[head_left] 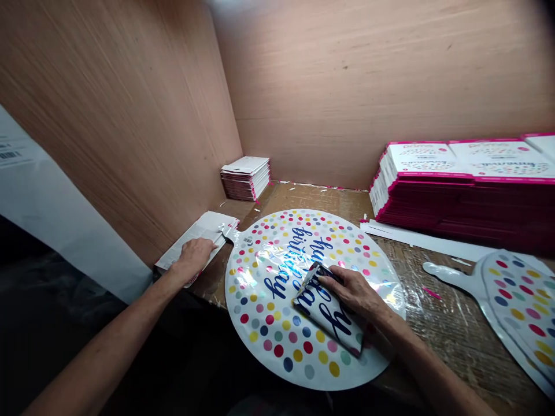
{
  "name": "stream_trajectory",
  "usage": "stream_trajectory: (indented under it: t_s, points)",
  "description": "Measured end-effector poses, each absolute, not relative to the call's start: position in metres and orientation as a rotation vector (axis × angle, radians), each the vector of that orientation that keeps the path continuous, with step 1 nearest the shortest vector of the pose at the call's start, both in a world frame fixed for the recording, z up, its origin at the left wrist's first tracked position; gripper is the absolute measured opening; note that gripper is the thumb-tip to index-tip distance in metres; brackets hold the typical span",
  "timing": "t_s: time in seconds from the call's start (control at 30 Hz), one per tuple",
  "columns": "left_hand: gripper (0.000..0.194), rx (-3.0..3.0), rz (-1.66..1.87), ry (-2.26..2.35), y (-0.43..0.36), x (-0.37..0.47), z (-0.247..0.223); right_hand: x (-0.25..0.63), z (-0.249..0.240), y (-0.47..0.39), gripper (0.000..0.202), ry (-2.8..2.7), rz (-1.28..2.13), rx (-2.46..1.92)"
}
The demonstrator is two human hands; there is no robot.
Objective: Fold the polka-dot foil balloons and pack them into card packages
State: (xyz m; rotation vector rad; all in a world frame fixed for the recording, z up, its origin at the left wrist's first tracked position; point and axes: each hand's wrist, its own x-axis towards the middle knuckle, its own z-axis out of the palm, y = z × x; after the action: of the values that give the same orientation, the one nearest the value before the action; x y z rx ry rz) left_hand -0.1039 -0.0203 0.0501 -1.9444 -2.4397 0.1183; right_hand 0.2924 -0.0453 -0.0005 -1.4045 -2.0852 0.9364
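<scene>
My right hand (349,286) is closed on a folded foil balloon (327,315), a flat packet with dark blue lettering, thumb on top. Beneath it a round, flat foil balloon (277,341) lies spread out, white with coloured dots and "happy birthday" in blue. Its narrow neck (229,233) points left, close to my left hand (197,254). That hand is closed at the edge of a white card sleeve (208,224) on a low pile by the left panel. Its fingertips are partly hidden.
Behind that pile stands a stack of card sleeves (245,178) in the corner. Long stacks of pink-edged printed sleeves (427,196) line the back right. Another dotted balloon (520,306) lies at the right on the tape-covered cardboard surface (437,329). Wooden panels (303,86) rise behind and left.
</scene>
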Motion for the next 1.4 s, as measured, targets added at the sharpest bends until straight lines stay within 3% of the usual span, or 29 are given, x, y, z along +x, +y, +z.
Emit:
stream_trajectory:
  t_s: [0.23,0.47,0.67,0.87,0.97,1.27,1.4]
  points:
    - [0.029,-1.784,0.234,-2.43,-0.013,-0.102,0.083,0.292,-0.003,-0.042,0.04,-2.051,0.903,-1.333]
    - [0.049,-1.67,0.047,-2.324,-0.028,-0.071,0.103,0.303,0.007,-0.052,0.041,-1.949,0.966,-1.275]
    - [0.036,-2.449,-0.365,-1.674,-0.032,-0.02,0.062,0.33,0.008,-0.065,0.039,-1.824,1.014,-1.405]
    - [0.041,-2.799,-0.431,-1.714,-0.031,0.012,0.026,0.336,0.014,-0.078,0.038,-1.955,0.943,-1.484]
    - [0.028,-2.818,-0.551,-1.626,-0.028,0.034,0.02,0.325,0.019,-0.073,0.036,-2.038,0.876,-1.506]
    - [0.021,-2.741,0.062,-1.455,-0.018,0.083,0.023,0.277,0.015,-0.026,0.024,-2.252,0.565,-1.571]
    - [0.031,-2.757,0.127,-1.432,-0.014,0.084,0.029,0.269,0.012,-0.02,0.06,-2.155,0.511,-1.653]
